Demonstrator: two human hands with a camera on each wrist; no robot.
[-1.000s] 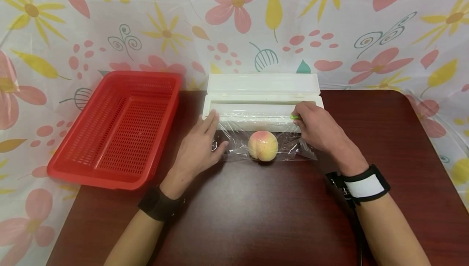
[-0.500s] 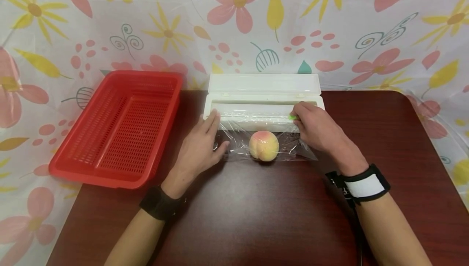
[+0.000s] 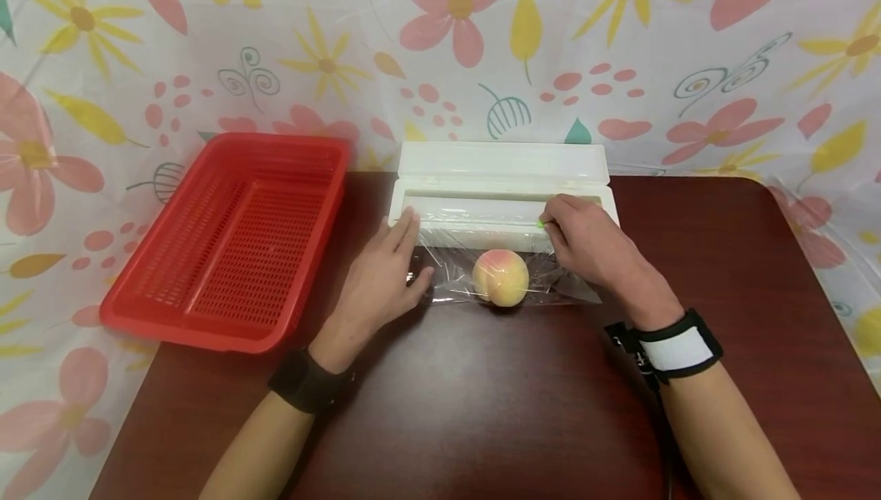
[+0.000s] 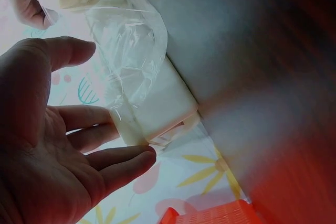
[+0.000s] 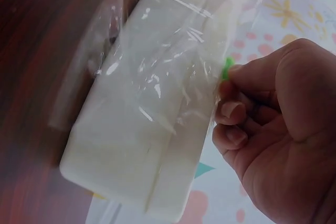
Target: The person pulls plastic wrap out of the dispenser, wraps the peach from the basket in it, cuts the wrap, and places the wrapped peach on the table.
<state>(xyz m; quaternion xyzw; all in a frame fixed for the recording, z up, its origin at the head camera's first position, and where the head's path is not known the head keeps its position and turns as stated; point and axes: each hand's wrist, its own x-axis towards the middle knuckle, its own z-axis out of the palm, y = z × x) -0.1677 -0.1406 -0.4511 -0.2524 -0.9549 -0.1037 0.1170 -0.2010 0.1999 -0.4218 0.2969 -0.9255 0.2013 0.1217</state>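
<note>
A white cling film dispenser (image 3: 505,163) lies with its lid raised at the back of the table, a film roll (image 3: 475,208) inside. Clear cling film (image 3: 447,280) comes forward over its front edge and drapes across a yellow-pink peach (image 3: 501,280). My left hand (image 3: 377,280) has its fingers extended, their tips resting on the film at the box's left end. Between thumb and forefinger my right hand (image 3: 593,246) pinches a small green slider (image 3: 541,223) on the dispenser's front edge, right of the middle. The right wrist view shows this slider (image 5: 227,68) partly covered by the thumb.
A red perforated plastic basket (image 3: 292,286) stands at the left of the dark wooden table (image 3: 482,408). Behind the table hangs a flower-patterned sheet (image 3: 454,79). A dark cable (image 3: 666,439) runs down from the right wrist strap.
My right hand has slid a little to the left along the dispenser's edge with the green slider. The left hand stays at the box's left end, and the head view has shifted slightly.
</note>
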